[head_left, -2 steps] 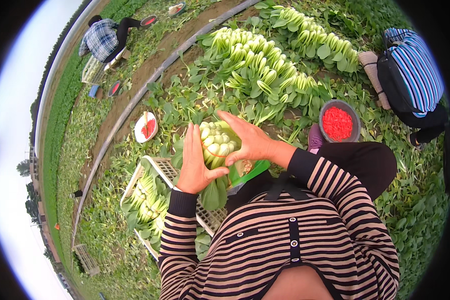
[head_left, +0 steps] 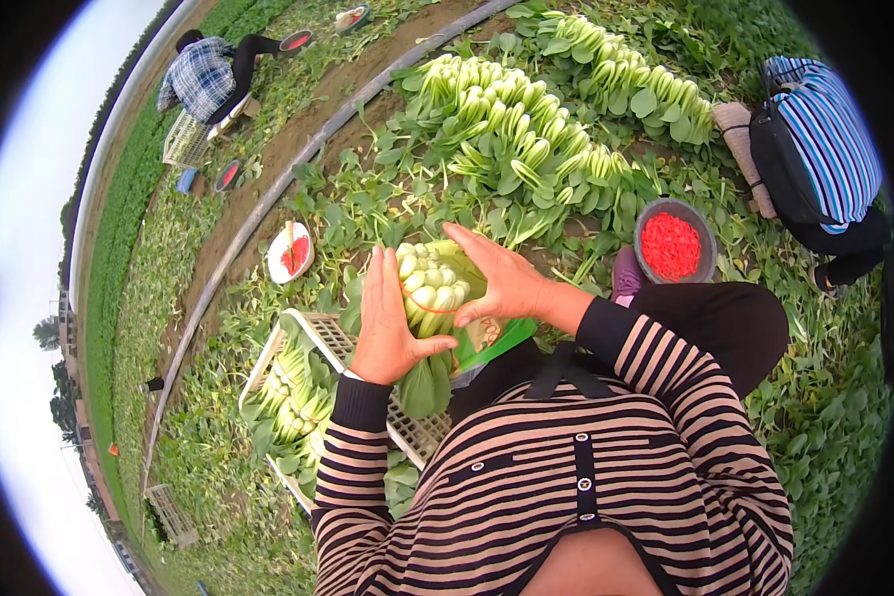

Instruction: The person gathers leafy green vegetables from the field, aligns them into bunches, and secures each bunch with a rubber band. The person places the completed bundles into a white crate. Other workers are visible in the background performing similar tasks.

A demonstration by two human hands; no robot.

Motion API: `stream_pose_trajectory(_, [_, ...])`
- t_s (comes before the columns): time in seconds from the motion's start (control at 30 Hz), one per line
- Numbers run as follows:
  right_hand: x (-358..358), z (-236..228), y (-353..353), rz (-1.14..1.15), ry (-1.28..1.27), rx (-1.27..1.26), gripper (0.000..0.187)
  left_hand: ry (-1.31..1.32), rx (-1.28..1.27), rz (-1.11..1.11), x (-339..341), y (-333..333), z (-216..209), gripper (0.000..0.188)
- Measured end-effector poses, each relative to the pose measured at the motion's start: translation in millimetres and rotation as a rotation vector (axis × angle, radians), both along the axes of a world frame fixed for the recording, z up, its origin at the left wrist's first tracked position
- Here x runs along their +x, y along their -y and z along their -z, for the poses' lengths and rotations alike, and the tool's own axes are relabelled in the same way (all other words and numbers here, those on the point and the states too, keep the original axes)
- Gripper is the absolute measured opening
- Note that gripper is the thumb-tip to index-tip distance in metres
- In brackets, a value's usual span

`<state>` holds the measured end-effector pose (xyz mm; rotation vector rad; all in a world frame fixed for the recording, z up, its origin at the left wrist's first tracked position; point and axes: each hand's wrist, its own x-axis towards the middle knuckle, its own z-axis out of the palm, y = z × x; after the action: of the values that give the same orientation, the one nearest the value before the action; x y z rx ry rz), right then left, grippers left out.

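Observation:
A bundle of bok choy (head_left: 433, 281) stands in front of me over my lap, pale stem ends up, with a thin red rubber band across its side. My left hand (head_left: 383, 323) lies along the bundle's left side, fingers straight and thumb stretched across its near side. Opposite it, my right hand (head_left: 517, 285) spreads its fingers and thumb around the right side, the thumb tip close to the band. Neither hand is closed. Under my right hand is a green-edged plastic bag (head_left: 497, 343). Leaves hide the bundle's lower part.
A plastic crate (head_left: 320, 343) with bok choy stands at my left. Rows of bok choy (head_left: 497, 104) lie ahead. A bucket of red bands (head_left: 671, 246) sits by my right foot, a white bowl (head_left: 290, 253) ahead left. Co-workers (head_left: 207, 81) are far left and right (head_left: 829, 144).
My right hand has shifted slightly to the right, a little away from the bundle. The left hand and the bundle stay nearly in place.

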<state>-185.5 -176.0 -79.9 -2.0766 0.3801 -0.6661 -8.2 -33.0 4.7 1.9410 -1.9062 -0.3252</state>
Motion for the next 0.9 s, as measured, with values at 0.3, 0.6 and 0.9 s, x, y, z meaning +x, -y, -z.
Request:
stream_pose_trajectory(0.3, [14.2,18.5,-8.6,0.126,0.030,-0.030,0.078,-0.648,0.077,-0.073,18.5,17.1,1.0,0.126])
stream_pose_trajectory(0.6, [28.3,-89.8,-9.1,0.147,0.426,0.332,0.074,-1.217,-0.097,-0.177,17.8,3.7,-23.3,0.092])
stream_pose_trajectory(0.9, [-7.5,-102.8,5.0,0.259,0.247,-0.010,0.047,-1.774,0.000,-0.196,-35.3,15.4,21.2,0.075])
